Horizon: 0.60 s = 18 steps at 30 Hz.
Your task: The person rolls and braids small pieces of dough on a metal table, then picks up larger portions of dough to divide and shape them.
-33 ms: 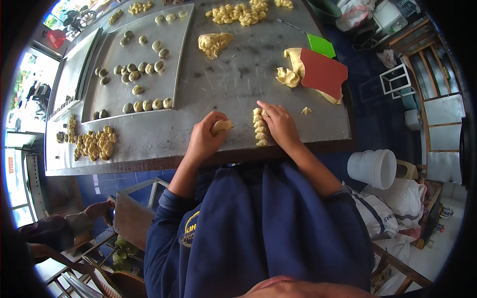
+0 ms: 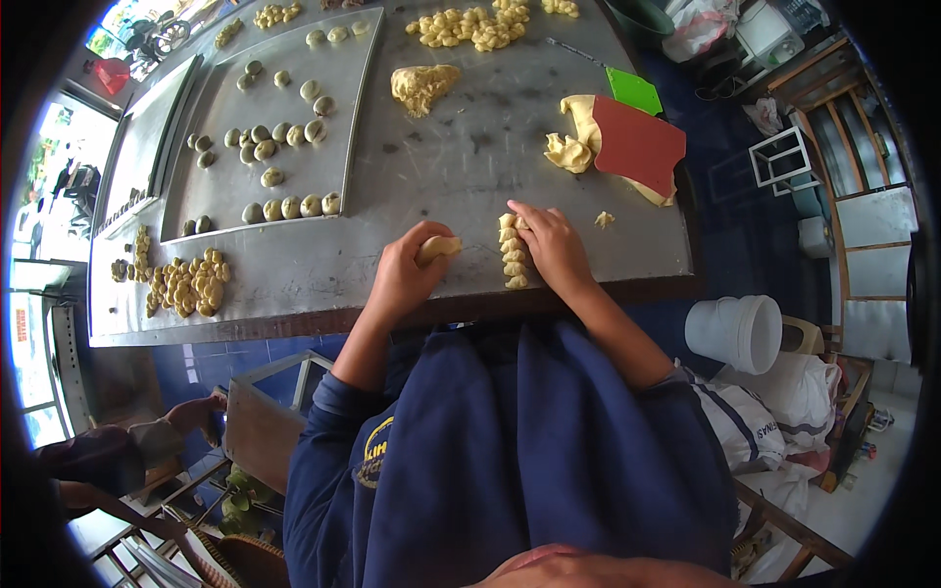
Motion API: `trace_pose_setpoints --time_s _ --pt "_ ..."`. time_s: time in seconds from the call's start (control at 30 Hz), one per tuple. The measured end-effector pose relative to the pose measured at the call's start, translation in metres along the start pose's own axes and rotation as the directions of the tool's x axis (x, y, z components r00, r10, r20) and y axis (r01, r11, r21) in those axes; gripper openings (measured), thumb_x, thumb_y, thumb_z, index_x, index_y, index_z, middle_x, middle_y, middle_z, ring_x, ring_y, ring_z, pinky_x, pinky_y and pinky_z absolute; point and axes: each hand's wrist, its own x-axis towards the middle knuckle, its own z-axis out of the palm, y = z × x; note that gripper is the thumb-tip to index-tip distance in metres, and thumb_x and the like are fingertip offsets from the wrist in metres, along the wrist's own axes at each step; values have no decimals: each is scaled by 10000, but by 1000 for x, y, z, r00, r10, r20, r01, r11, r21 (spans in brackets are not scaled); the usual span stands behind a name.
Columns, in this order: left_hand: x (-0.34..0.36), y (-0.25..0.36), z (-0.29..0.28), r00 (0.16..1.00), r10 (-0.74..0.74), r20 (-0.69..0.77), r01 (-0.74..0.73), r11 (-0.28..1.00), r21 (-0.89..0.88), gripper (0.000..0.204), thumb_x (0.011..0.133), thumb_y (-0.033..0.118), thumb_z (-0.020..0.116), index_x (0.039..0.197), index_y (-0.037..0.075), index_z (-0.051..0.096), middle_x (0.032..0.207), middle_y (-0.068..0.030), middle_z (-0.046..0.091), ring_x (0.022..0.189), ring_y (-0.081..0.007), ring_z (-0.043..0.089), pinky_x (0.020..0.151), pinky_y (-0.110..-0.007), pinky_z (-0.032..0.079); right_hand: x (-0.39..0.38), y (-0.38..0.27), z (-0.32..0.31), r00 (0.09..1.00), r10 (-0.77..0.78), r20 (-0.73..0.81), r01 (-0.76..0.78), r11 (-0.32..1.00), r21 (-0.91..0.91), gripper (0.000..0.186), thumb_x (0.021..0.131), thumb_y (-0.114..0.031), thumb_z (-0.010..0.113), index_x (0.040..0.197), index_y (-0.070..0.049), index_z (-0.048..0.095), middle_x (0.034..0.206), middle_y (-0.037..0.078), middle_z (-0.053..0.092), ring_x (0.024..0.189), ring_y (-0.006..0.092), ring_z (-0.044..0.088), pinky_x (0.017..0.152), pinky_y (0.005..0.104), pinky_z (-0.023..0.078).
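My left hand (image 2: 404, 267) is closed around a smooth pale yellow dough piece (image 2: 438, 250), whose end sticks out past the thumb, just above the steel table (image 2: 451, 191). To its right, a short row of small dough lumps (image 2: 514, 257) runs toward the near edge. At the far end of that row, my right hand (image 2: 554, 247) has its index finger and thumb around a small dough piece (image 2: 509, 221). The lower fingers of this hand are partly hidden. A tiny dough scrap (image 2: 604, 219) lies right of it.
A red sheet (image 2: 639, 144) covers part of a large dough mass (image 2: 569, 152), beside a green scraper (image 2: 633, 90). Farther off sit a rough dough lump (image 2: 423, 88) and a dough pile (image 2: 475, 27). Greenish balls (image 2: 260, 132) rest on a tray (image 2: 338, 122); more dough pieces (image 2: 186, 284) lie left.
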Motion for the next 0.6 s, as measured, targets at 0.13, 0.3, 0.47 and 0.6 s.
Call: trace_pose_setpoints --time_s 0.13,0.3,0.47,0.6 --pt "2 -3 6 995 11 100 -3 996 -85 311 880 67 664 1187 47 622 829 -71 676 740 -137 624 699 -288 504 -2 -27 -12 970 -174 -171 178 984 11 431 825 -19 684 1245 -101 624 1114 79 673 988 293 619 864 402 505" --pt "0 23 10 948 -105 302 217 905 -366 354 947 110 621 1284 45 535 813 -40 660 703 -100 569 657 -275 485 -8 -61 -21 928 -348 -133 372 889 268 349 801 -33 724 1144 -77 682 1066 58 687 936 257 651 797 358 535" --pt "0 8 21 978 6 209 87 895 -437 273 930 107 640 1174 37 541 789 -38 643 691 -113 559 643 -276 474 -13 -52 -19 995 -57 87 -4 813 583 148 884 -97 696 1021 -46 668 942 73 678 786 197 640 742 315 518" --pt "1 6 20 996 85 -2 -85 996 -40 260 882 85 673 1103 49 540 804 -64 639 703 -166 586 668 -298 484 -15 -43 -26 879 69 471 -475 68 877 121 925 -99 666 1016 -24 637 924 69 667 735 104 617 710 233 506"
